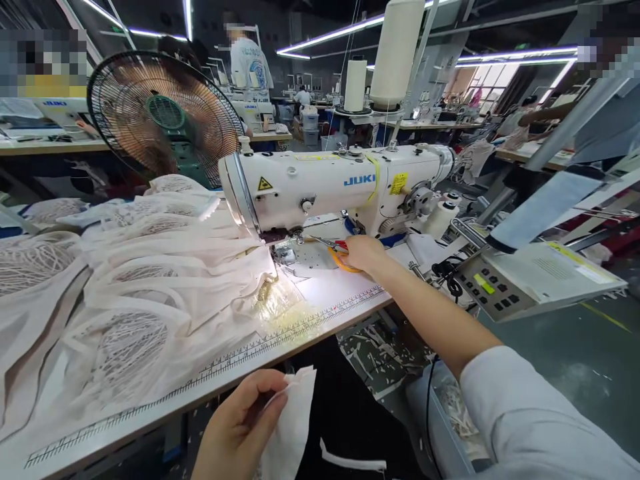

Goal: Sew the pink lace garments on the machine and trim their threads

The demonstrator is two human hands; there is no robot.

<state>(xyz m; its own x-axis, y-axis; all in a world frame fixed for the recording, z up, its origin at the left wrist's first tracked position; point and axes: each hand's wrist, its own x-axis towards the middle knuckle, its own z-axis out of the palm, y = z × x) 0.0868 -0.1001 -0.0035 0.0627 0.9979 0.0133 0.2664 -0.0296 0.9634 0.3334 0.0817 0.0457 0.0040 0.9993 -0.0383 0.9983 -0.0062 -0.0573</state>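
My left hand [250, 417] is closed in a pinch on the edge of a pale fabric piece [293, 427], held over my lap below the table's front edge. Stretched out over the sewing machine's bed, my right hand [365, 253] is closed around the orange and red handles of scissors [345, 261]. The scissor blades point left, toward the needle area. Above them spans the arm of the white sewing machine [320, 183]. To the left, a heap of pale mesh garments [130, 287] covers the table and reaches up to the machine's needle end.
A printed ruler strip [240, 360] runs along the table's front edge. Behind stands a large fan [165, 113]; thread cones [397, 53] rise above the machine. A control box [535, 280] sits at right. A bin [445, 413] holds scraps below. Other people work behind.
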